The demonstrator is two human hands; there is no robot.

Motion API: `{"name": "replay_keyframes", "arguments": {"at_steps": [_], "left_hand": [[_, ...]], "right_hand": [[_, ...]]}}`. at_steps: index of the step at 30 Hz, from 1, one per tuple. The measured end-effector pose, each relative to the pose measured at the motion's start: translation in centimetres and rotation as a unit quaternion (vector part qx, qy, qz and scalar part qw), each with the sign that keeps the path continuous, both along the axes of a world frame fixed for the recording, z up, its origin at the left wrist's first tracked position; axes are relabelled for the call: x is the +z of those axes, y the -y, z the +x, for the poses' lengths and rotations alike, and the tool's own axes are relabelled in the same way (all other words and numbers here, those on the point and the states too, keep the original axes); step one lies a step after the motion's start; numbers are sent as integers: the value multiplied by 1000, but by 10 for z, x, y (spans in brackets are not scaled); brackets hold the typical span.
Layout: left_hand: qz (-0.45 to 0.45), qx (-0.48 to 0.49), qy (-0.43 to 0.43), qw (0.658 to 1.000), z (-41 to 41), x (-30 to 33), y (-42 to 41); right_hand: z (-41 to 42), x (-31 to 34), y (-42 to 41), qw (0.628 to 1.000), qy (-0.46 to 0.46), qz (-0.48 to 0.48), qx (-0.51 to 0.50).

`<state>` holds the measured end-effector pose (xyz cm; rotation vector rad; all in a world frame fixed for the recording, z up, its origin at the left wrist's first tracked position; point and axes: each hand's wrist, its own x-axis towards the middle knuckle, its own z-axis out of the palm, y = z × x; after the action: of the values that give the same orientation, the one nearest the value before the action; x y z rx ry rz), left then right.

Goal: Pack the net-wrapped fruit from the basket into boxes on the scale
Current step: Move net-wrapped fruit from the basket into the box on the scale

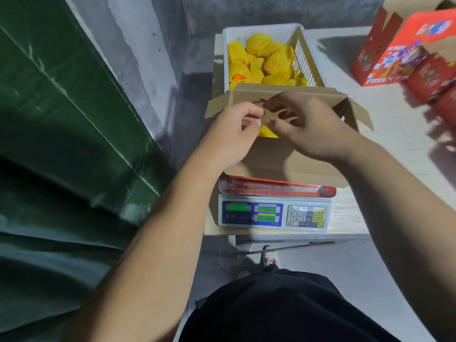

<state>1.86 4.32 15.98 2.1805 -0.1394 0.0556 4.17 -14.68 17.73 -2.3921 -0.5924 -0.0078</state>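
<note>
Yellow-netted fruit [267,132] (boxed) beneath right hand [306,130]

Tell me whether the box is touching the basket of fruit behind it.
Cannot tell. In the head view the box's far flap overlaps the basket's near edge, hiding any contact or gap.

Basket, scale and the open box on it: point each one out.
basket [261,30], head view, on its white far wall above the fruit.
scale [274,215], head view, on its front display panel.
open box [283,159], head view, on its bare near cardboard wall.
</note>
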Motion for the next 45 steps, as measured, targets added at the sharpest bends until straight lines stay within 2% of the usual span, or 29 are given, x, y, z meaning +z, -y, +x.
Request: {"name": "replay_keyframes", "arguments": {"at_steps": [13,20,23,27,30,32,33,34,36,37,38,41,43,45], "left_hand": [[6,9,18,1000,17,-2,-2],[-21,26,26,999,58,7,12],[6,17,4,1000,98,8,25],[85,1,-36,996,173,1,50],[166,-16,-62,984,233,-15,69],[213,-30,-124,969,266,-35,75],[254,-40,-178,950,279,-47,76],[311,-59,-250,915,290,-59,77],[421,-124,-375,816,306,-77,77],[450,-158,-399,783,316,-84,77],[466,-182,-398,769,326,-88,78],[490,-176,-347,780,355,-101,81],[475,-141,-366,788,365,-114,84],[452,-149,-397,785,367,-132,87]], "right_hand": [[16,2,-8,999,-10,29,29],[58,5,-14,996,-14,82,16],[92,6,2,999,-3,52,0],[163,-2,23,1000,7,-4,-23],[235,-27,35,994,-40,-98,-30],[281,-55,48,977,-99,-186,-24],[300,-71,56,967,-117,-224,-20],[318,-86,65,958,-120,-260,-16],[348,-112,79,935,-83,-344,-10],[360,-123,83,922,-54,-384,-6],[370,-133,83,910,-29,-413,-3],[381,-160,73,912,-46,-407,7],[375,-178,67,930,-119,-349,9],[373,-189,69,928,-156,-338,4]]}}
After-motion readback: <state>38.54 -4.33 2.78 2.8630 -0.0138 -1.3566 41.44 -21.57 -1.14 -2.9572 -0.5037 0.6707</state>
